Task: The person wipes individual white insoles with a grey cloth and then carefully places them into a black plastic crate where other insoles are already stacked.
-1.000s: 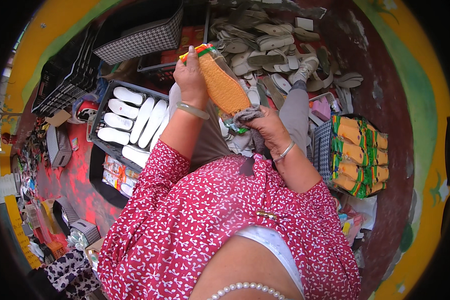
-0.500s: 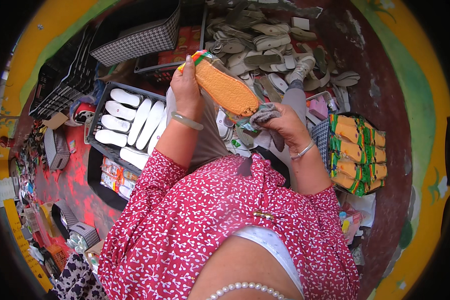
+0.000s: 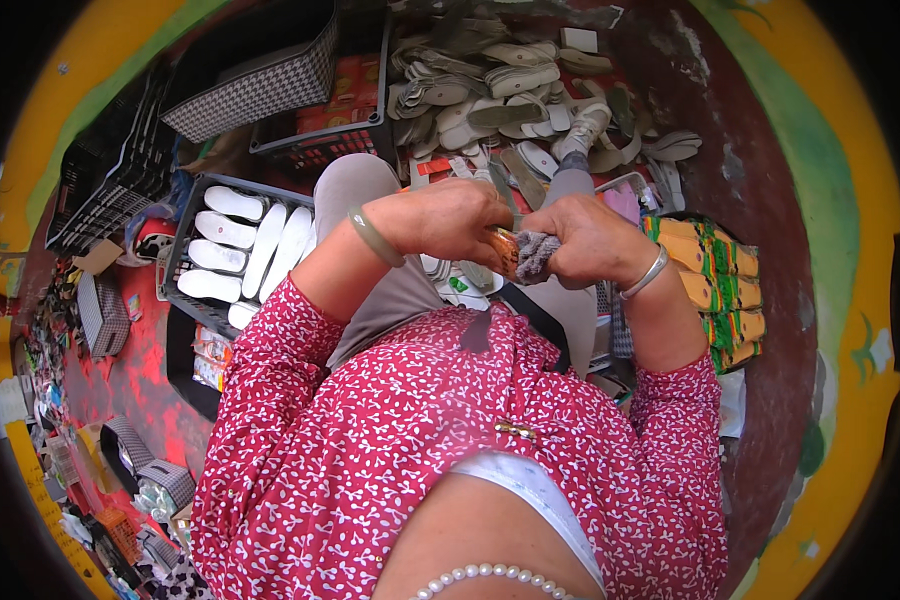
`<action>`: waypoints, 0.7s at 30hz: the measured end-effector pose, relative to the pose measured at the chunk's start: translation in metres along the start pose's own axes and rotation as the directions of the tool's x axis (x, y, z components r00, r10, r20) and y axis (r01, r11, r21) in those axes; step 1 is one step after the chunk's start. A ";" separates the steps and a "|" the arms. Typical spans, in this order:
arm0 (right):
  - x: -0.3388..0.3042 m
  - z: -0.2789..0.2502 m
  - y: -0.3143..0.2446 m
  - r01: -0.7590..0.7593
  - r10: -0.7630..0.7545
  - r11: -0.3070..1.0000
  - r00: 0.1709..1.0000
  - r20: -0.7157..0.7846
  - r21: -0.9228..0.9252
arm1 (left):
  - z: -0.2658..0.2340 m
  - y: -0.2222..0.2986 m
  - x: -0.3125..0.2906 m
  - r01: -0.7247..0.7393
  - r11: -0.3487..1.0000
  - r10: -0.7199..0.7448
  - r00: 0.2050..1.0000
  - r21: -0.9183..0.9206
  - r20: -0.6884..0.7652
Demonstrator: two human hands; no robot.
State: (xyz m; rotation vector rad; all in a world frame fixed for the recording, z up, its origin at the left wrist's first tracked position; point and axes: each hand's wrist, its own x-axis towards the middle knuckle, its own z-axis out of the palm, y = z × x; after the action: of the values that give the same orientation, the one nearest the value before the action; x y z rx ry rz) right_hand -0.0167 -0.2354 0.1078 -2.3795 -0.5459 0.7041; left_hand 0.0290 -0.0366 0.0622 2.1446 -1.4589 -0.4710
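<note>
My left hand point(image 3: 448, 220) is closed round an orange insole point(image 3: 504, 250) in a clear wrapper. Most of the insole is hidden behind my fingers; only one end shows. On the other side, my right hand point(image 3: 592, 240) grips a grey cloth point(image 3: 536, 256), pressed against that end of the insole. Both hands are close together above my lap, knuckles up. Below them lie some pale soles and bits of packaging, partly covered by my arms.
At left, a dark crate point(image 3: 182, 285) holds several white insoles point(image 3: 235, 203). Packed orange insoles point(image 3: 735, 295) are stacked at right. Loose grey-white soles point(image 3: 520, 80) pile up ahead. A houndstooth basket point(image 3: 260, 95) and a black crate point(image 3: 320, 145) stand at the far left.
My left hand has come down and right, toward my right hand. The insole, earlier stretched out with its face visible, is now mostly hidden between both hands. My right hand has turned knuckles-up.
</note>
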 end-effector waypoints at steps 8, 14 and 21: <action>-0.006 -0.011 0.027 0.128 -0.133 0.991 0.983 -0.125 -0.051 | 0.008 0.008 -0.012 0.193 0.939 -0.206 0.978 -0.285 -0.018; -0.026 -0.034 0.103 0.335 0.005 0.667 0.891 -0.455 0.665 | 0.000 -0.014 -0.057 0.115 0.308 -0.598 0.795 -0.944 -0.098; 0.017 0.064 0.077 0.355 -0.073 -0.152 0.927 -0.368 0.923 | 0.013 -0.011 -0.022 -0.172 0.136 -0.689 0.692 -0.976 -0.218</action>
State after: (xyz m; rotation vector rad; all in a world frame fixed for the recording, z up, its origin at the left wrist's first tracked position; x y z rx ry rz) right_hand -0.0253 -0.2567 0.0094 -0.7164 -0.1167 0.3878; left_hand 0.0220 -0.0159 0.0450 1.1399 -0.0297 -0.4942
